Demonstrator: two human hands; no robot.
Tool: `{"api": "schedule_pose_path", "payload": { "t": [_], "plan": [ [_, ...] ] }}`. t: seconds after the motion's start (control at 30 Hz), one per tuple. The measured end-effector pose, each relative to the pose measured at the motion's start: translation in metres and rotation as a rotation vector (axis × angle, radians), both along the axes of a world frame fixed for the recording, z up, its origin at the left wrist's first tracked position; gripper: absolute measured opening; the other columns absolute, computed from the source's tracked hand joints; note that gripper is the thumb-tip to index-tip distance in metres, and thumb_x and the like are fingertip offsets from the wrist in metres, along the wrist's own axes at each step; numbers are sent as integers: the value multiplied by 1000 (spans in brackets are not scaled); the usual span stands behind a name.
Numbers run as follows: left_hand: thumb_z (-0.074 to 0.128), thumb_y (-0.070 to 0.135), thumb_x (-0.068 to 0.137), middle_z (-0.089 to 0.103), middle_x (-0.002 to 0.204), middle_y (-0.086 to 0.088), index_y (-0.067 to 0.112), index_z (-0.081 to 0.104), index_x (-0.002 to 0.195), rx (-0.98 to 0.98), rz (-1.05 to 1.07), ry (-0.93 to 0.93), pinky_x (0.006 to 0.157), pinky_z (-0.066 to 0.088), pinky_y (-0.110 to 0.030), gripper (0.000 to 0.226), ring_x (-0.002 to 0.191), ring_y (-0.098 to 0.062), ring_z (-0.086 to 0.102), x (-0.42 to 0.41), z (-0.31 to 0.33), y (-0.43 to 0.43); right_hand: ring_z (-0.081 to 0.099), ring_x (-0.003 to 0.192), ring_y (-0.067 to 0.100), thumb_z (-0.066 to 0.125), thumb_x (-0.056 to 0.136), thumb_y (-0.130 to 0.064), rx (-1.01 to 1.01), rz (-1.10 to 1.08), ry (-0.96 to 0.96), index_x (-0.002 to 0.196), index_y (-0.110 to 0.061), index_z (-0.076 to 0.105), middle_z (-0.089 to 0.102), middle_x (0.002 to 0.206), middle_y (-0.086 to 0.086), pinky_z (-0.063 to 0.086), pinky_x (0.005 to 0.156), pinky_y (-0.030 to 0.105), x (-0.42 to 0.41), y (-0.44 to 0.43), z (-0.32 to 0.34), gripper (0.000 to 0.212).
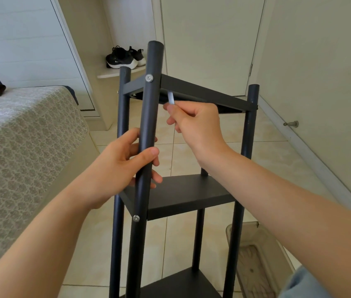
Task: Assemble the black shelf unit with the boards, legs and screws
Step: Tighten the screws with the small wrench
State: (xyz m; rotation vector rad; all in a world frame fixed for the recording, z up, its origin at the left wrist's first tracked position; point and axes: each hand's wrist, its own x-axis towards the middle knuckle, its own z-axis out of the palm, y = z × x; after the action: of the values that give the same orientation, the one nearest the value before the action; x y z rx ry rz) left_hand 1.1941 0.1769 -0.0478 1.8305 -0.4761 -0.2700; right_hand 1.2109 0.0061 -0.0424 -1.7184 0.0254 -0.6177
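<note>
The black shelf unit [183, 196] stands upright on the tiled floor [278, 151], just beside the bed [19, 136] on its left. Its round legs carry three boards, as far as I can see. The left hand [123, 168] is wrapped round the nearest leg [148, 117], between the top board [202, 93] and the middle board [191, 190]. The right hand [194, 123] pinches a small silvery key [171, 97] close under the top board's near edge, tip pointing up. Whether the tip touches the board, I cannot tell. One silver screw head [149, 78] sits in the nearest leg at the top board, another [136, 218] at the middle board. A clear plastic tub [254, 254] lies on the floor by the unit's right side. Behind are a pale door [209, 39] and black shoes [125, 57] on a low ledge.
</note>
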Motion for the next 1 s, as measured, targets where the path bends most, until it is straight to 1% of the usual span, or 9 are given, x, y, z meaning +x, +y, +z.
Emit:
{"api": "schedule_pose_path", "payload": {
  "t": [0.13, 0.2, 0.3, 0.43, 0.53, 0.67, 0.83, 0.9, 1.0],
  "plan": [
    [57, 24, 94, 70, 89, -7, 21, 54, 121, 1, 15, -3, 67, 63, -38, 27, 77, -31, 75, 1, -1, 3, 62, 65, 0, 64, 94, -18, -68, -51, -82, 86, -12, 78, 70, 69, -4, 52, 72, 23, 1, 7, -3, 17],
    [57, 24, 95, 70, 88, -5, 20, 54, 121, 12, 21, -6, 70, 64, -40, 27, 78, -30, 76, 2, -1, 5, 65, 72, 8, 63, 95, -17, -103, -80, -122, 87, -9, 77, 71, 71, 0, 53, 74, 28, 3, 11, -6, 18],
    [57, 24, 96, 71, 87, -4, 18, 53, 122, 18, 15, -3, 71, 64, -40, 27, 79, -30, 76, 3, -2, 7, 66, 71, 16, 63, 94, -16, -187, -134, -209, 86, -7, 77, 70, 70, 3, 52, 72, 36, 9, 14, -12, 18],
    [56, 22, 97, 71, 87, -3, 17, 53, 122, 18, 4, -5, 72, 64, -41, 26, 80, -30, 76, 5, -3, 10, 55, 62, 11, 63, 94, -16, -309, -219, -270, 77, -11, 73, 63, 65, -3, 43, 60, 24, 18, 15, -17, 20],
    [55, 23, 97, 71, 86, -1, 17, 53, 123, 27, 7, -11, 73, 64, -40, 26, 80, -29, 76, 8, -3, 11, 50, 59, 13, 62, 93, -15, -325, -265, -265, 64, -17, 58, 54, 60, -3, 38, 55, 27, 26, 23, -18, 29],
    [57, 26, 94, 72, 88, -2, 22, 55, 121, 35, 0, -24, 75, 64, -42, 28, 81, -29, 75, 12, -3, 12, 58, 69, 13, 59, 96, -17, -308, -280, -232, 78, -14, 69, 62, 71, -3, 48, 61, 30, 32, 32, -20, 21],
    [56, 24, 96, 72, 90, -4, 23, 55, 121, 31, -9, -27, 75, 64, -42, 26, 82, -29, 75, 14, -4, 13, 62, 79, 18, 54, 97, -16, -323, -270, -174, 87, -11, 70, 66, 79, 0, 53, 69, 41, 34, 35, -21, 20],
    [56, 24, 95, 72, 90, -4, 22, 55, 122, 31, -12, -27, 75, 64, -42, 27, 82, -29, 75, 14, -4, 14, 61, 76, 19, 53, 98, -17, -329, -235, -162, 83, -10, 69, 65, 75, 1, 53, 67, 43, 32, 34, -20, 23],
    [56, 24, 95, 72, 90, -5, 21, 54, 123, 24, -18, -17, 75, 64, -42, 28, 82, -29, 75, 13, -4, 15, 57, 64, 23, 54, 98, -20, -301, -154, -101, 69, -5, 63, 60, 63, 7, 51, 64, 46, 26, 32, -16, 33]
  ]
}}
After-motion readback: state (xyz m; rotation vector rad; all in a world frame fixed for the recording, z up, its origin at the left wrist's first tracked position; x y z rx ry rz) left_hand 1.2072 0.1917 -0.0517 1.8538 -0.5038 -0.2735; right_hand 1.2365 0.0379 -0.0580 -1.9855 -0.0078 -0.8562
